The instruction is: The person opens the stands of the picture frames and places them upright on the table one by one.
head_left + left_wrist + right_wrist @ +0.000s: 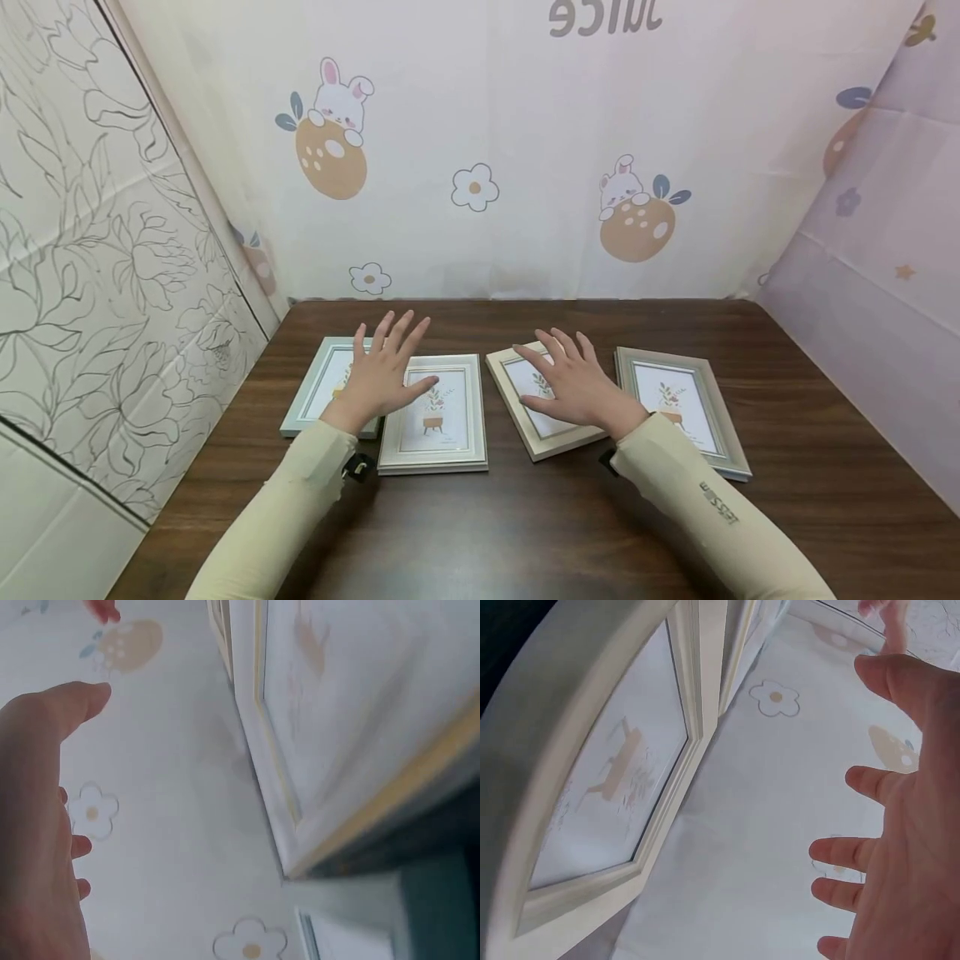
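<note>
Several picture frames lie face up in a row on the dark wooden table. My left hand (377,377), fingers spread, hovers over the light blue frame (303,408) at the far left and the edge of the white frame (477,417) beside it. Over the cream frame (517,408) is my right hand (573,385), also with fingers spread and holding nothing. The grey-green frame (712,400) lies furthest right, partly behind the right forearm. Both wrist views show a gap between palm and frames. Each frame holds a print of a potted plant; the left hand hides part of the blue one's.
The brown table (465,533) stretches in front of the frames. A pale curtain (525,108) with rabbits and fruit hangs behind its back edge. To the left stands a white panel (97,225) with line-drawn flowers. Dark straps (358,467) circle the wrists.
</note>
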`<state>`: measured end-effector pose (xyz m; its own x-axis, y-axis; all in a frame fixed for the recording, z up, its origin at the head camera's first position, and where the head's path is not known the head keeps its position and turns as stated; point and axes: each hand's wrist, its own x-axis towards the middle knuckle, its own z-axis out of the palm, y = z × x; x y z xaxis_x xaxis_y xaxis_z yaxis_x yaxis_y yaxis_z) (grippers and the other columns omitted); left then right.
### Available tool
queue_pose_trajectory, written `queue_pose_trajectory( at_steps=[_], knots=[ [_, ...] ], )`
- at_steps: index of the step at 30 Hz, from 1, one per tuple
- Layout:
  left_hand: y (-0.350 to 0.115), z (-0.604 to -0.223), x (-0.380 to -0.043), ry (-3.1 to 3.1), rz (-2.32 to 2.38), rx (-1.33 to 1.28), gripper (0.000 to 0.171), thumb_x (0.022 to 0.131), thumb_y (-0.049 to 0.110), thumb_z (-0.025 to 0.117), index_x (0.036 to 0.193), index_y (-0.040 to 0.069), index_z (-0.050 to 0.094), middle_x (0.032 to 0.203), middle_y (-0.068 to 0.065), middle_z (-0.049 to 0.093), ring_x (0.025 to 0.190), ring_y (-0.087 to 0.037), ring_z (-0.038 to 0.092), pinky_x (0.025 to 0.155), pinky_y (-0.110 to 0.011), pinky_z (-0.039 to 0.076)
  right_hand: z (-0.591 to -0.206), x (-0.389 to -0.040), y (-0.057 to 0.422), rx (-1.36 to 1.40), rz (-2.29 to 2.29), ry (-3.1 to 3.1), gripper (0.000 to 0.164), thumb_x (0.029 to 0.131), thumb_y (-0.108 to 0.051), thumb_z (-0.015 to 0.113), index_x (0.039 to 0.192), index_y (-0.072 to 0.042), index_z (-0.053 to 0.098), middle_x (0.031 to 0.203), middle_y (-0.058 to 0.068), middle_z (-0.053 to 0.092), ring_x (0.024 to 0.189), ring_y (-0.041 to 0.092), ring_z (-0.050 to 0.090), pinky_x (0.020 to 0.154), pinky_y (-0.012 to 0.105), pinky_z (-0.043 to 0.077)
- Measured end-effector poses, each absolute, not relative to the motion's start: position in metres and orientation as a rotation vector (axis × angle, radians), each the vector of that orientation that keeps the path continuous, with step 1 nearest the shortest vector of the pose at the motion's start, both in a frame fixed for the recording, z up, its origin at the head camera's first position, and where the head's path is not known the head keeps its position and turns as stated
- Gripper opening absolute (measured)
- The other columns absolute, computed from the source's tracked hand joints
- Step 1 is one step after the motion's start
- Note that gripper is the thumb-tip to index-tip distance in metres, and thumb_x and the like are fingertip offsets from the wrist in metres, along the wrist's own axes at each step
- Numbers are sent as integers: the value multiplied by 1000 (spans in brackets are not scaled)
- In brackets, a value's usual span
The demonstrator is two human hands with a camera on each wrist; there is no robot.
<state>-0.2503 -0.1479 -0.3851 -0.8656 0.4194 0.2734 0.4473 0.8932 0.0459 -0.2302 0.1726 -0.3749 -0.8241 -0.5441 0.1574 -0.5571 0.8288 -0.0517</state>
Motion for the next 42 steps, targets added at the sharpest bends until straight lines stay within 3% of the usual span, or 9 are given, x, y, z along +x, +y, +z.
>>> queue_pose_trajectory(
  at_steps=[18,42],
  knots=[
    [-207,-375,-281,-2839,-135,-514,75,100,39,55,158,13,17,158,-16,20,144,-39,15,109,-68,5,-380,-250,139,1053,15,-2775,68,94,-52,60,151,-19,42,148,22,41,137,40,34,108,62,20],
    [-237,-390,-325,-3178,-43,-462,79,100,42,55,158,7,17,161,-24,13,146,-46,10,109,-69,-2,-385,-265,101,1249,-41,-2783,63,97,-53,55,150,-20,43,142,15,44,131,31,38,104,55,26]
  ],
)
